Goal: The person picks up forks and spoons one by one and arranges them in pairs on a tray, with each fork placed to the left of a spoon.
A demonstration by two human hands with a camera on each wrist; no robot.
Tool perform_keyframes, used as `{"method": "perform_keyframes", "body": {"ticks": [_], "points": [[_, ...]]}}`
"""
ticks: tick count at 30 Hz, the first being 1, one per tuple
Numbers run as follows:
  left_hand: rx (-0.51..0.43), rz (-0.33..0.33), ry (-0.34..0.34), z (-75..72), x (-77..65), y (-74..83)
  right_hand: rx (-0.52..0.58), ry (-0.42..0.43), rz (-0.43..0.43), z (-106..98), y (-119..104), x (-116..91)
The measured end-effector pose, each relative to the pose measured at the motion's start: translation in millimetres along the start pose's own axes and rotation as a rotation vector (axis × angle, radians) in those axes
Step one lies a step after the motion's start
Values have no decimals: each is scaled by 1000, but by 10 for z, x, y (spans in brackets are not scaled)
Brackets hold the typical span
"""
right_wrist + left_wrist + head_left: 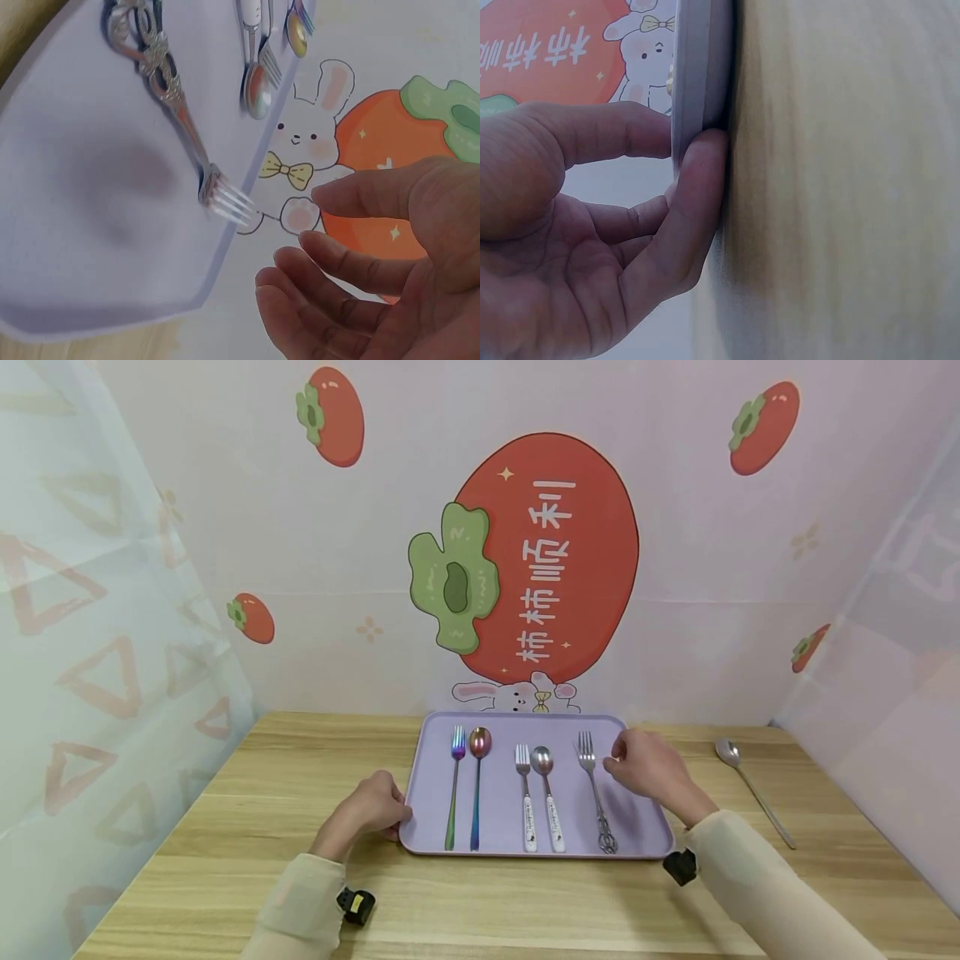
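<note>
A lilac tray (498, 802) lies on the wooden table. My left hand (375, 803) pinches its left rim, thumb on the upper edge and fingers against the underside, as the left wrist view shows. Over the tray's right side hovers my right hand (652, 766), fingers loosely bent and holding nothing. Nearest to it is a silver fork (180, 112) with an ornate handle. A small fork (522, 762) and a small spoon (542, 761), both with white printed handles, lie mid-tray. Toward the left are an iridescent fork (458, 746) and an iridescent spoon (480, 743).
On the table (315, 760) to the right of the tray, a long-handled silver spoon (750, 781) lies slanted. Behind the table stands a backdrop (690, 610) printed with persimmons and a rabbit. Pale printed sheets hang at both sides.
</note>
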State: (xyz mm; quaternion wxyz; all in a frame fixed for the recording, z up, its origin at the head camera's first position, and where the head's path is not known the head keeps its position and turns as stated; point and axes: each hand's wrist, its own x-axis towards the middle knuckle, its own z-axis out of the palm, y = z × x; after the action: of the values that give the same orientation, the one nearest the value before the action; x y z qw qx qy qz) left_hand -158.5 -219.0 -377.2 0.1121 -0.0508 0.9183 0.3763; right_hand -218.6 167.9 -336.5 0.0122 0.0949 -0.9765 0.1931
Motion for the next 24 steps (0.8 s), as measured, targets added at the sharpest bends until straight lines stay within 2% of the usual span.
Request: {"method": "perform_keyframes", "body": {"ticks": [11, 24], "points": [[-1, -16, -5, 10, 25, -16, -6, -7, 8, -104, 219, -42], [10, -7, -1, 5, 3, -7, -51, 28, 9, -233, 508, -42]]}}
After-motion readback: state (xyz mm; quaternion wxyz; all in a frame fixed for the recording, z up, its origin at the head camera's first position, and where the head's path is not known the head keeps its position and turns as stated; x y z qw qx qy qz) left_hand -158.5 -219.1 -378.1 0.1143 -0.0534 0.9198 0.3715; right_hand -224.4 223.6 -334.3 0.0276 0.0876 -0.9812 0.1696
